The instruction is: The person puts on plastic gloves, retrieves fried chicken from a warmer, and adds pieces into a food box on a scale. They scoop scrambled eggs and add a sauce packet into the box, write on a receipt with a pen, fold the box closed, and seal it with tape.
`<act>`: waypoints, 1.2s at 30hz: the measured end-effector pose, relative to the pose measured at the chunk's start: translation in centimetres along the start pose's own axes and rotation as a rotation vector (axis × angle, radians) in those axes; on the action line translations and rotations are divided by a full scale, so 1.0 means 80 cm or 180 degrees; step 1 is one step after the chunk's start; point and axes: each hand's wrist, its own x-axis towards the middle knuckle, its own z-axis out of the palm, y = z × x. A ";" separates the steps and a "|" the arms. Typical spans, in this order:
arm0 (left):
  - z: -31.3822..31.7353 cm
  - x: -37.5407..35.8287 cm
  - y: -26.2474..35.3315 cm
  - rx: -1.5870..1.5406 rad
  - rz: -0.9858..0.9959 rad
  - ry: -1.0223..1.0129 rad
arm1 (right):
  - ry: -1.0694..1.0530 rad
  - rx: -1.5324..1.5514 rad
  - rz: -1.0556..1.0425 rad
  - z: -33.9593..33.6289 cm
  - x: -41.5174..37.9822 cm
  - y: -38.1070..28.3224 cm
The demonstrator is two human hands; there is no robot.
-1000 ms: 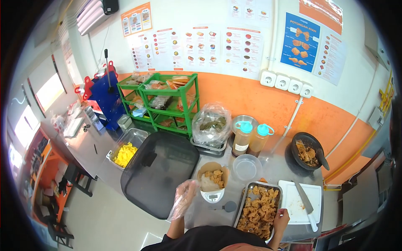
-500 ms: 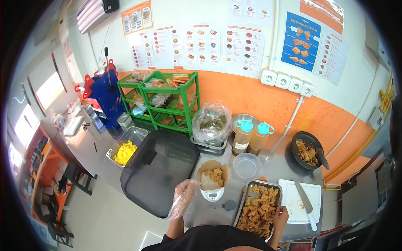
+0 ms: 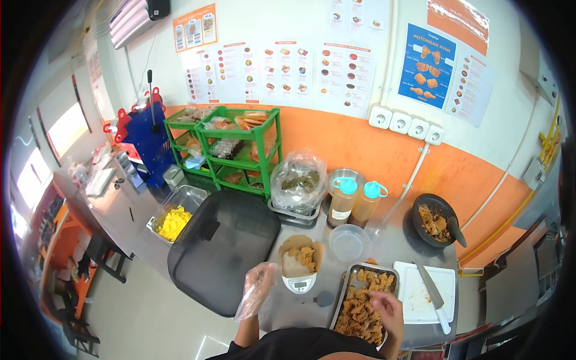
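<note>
My left hand (image 3: pixel 258 289), in a loose clear plastic glove, is raised left of a white digital scale (image 3: pixel 299 284). Its fingers are curled together with nothing visible in them. An open paper food box (image 3: pixel 286 246) stands on the scale, holding rice (image 3: pixel 295 267) and fried chicken pieces (image 3: pixel 308 258). My bare right hand (image 3: pixel 390 312) is over the right side of a metal tray (image 3: pixel 341 298) full of fried chicken pieces (image 3: pixel 360 309). Its fingers are bent but apart, pointing left above the chicken, and no piece shows in them.
A knife (image 3: pixel 431 287) lies on a white cutting board (image 3: pixel 411 303) beside the tray. Behind are a plastic bowl (image 3: pixel 349 242), two sauce bottles (image 3: pixel 342 207) and a stone mortar (image 3: pixel 417 225). A large dark lid (image 3: pixel 225 258), yellow food (image 3: pixel 174 223) and a green rack (image 3: pixel 240 156) are leftward.
My right hand has moved from the tray's right edge inward over the chicken, and its fingers have spread. My left hand stays beside the scale. The whole view has shifted slightly.
</note>
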 end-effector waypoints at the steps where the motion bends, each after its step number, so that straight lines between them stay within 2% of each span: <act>1: 0.001 0.000 0.002 -0.0036 -0.0006 -0.0011 | -0.0603 0.0480 -0.0148 0.006 -0.002 -0.046; 3: 0.003 0.001 0.001 -0.0031 -0.0015 -0.0049 | -0.1993 0.1078 -0.1575 0.015 -0.001 -0.108; 4: 0.003 0.002 0.001 -0.0016 -0.0059 -0.0074 | -0.1952 0.1078 -0.1587 0.018 0.006 -0.129; 6: 0.005 0.002 0.000 -0.0017 0.0032 -0.0137 | -0.3947 0.1342 -0.2324 0.024 0.017 -0.164; 7: 0.006 0.003 0.000 -0.0048 0.0125 -0.0155 | -0.3889 0.1340 -0.2342 0.030 0.023 -0.179; 9: 0.006 0.000 0.004 -0.0099 0.0129 -0.0176 | -0.4046 0.1439 -0.2917 0.048 0.030 -0.201; 12: 0.005 -0.006 0.015 -0.0181 0.0130 -0.0094 | -0.4023 0.1829 -0.3118 0.069 0.028 -0.200; 16: -0.003 -0.005 -0.006 -0.0250 0.0094 0.0002 | -0.4394 0.1925 -0.2788 0.073 0.025 -0.187; 18: -0.007 -0.007 -0.012 -0.0267 0.0075 0.0017 | -0.4184 0.1776 -0.3207 0.071 0.031 -0.212; 22: -0.007 -0.008 -0.006 -0.0318 0.0020 0.0048 | -0.4115 0.1671 -0.3232 0.075 0.031 -0.211; 25: -0.007 -0.010 -0.005 -0.0383 0.0113 0.0041 | -0.4170 0.2133 -0.3237 0.082 0.027 -0.190; 27: -0.009 -0.012 0.002 -0.0306 0.0083 0.0061 | -0.4415 0.1309 -0.1893 0.076 0.016 -0.173; 28: -0.010 -0.014 0.004 -0.0206 0.0045 0.0066 | -0.4459 0.1145 -0.1647 0.075 0.014 -0.167; 36: -0.017 -0.021 0.012 -0.0256 0.0040 0.0036 | -0.4425 0.1420 -0.1947 0.082 0.017 -0.163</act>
